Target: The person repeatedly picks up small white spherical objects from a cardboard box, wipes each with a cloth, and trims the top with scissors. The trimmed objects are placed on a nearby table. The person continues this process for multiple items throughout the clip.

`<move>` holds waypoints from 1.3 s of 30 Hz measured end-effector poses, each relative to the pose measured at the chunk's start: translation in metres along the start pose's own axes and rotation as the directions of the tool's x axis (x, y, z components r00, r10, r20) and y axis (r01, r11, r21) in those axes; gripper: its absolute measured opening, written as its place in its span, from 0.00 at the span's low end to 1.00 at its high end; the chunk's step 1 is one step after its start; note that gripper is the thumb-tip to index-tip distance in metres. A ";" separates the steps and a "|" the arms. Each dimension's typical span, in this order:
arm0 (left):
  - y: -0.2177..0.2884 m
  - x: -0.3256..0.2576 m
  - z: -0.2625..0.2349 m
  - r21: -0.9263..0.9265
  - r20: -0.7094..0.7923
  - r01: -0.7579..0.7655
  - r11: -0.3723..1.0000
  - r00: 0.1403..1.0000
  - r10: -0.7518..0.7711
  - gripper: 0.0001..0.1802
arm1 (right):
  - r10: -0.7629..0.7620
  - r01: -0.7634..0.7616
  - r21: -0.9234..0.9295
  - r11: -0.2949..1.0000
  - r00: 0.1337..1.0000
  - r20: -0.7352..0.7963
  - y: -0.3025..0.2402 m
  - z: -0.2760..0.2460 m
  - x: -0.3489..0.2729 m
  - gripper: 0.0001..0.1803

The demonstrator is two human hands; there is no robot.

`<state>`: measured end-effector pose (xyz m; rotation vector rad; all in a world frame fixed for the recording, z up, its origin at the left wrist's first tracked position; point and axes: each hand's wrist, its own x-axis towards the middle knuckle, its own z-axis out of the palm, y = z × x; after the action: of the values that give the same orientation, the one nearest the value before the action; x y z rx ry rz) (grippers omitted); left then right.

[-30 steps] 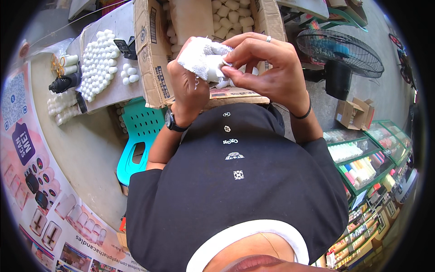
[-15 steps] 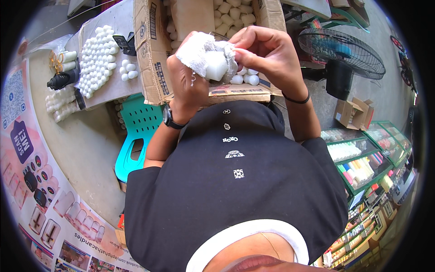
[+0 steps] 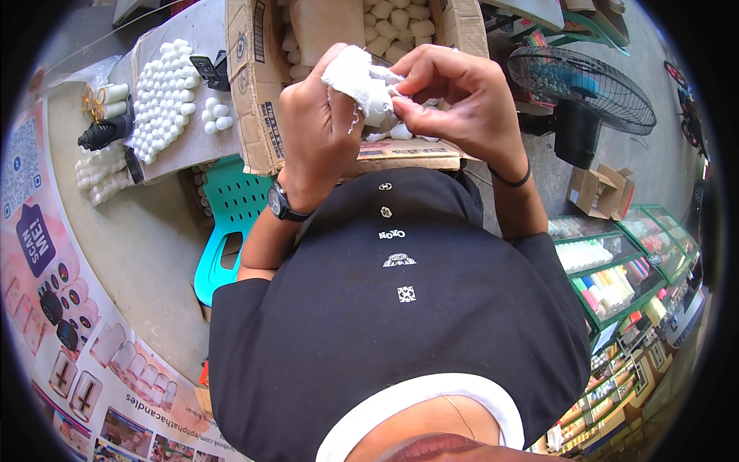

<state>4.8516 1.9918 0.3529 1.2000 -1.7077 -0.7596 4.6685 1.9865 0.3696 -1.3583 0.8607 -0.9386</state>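
My left hand [image 3: 314, 127] is closed around a frayed white cloth [image 3: 346, 75] and a short white candle [image 3: 375, 104] wrapped in it, above the near side of a cardboard box. The candle's smooth side shows between the folds. From the right, my right hand [image 3: 469, 96] pinches at the cloth's edge beside the candle with thumb and forefinger; the fingertips partly hide what lies between them. Several white candles [image 3: 401, 132] lie in the box below my hands, partly covered by them.
The open cardboard box [image 3: 262, 100] holds many cream-white candles [image 3: 396, 27]. On the left table, white candles [image 3: 165, 100] stand in rows beside a black device [image 3: 209, 71]. A teal chair [image 3: 231, 196] is below. At right are a black fan [image 3: 577, 115] and glass display cases [image 3: 608, 266].
My left hand has turned, so the cloth now covers more of the candle and the candle leans right. My right fingers have shifted slightly down along the cloth's edge.
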 end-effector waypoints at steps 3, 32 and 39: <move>0.002 0.001 0.000 -0.005 0.015 0.027 1.000 1.000 -0.027 0.14 | 0.020 -0.020 0.026 0.999 1.000 0.007 0.006 -0.001 0.001 0.06; 0.012 -0.007 0.009 -0.092 -0.029 0.131 0.987 0.991 -0.134 0.13 | 0.000 0.018 0.277 0.961 0.998 -0.064 0.020 0.004 -0.007 0.06; 0.013 -0.009 0.010 -0.127 -0.097 -0.021 0.992 0.995 0.008 0.09 | 0.021 0.034 0.609 0.792 0.996 -0.084 0.038 0.006 -0.004 0.07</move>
<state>4.8382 2.0048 0.3568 1.1170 -1.5638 -0.7784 4.6745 1.9920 0.3320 -0.7576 0.5361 -1.1628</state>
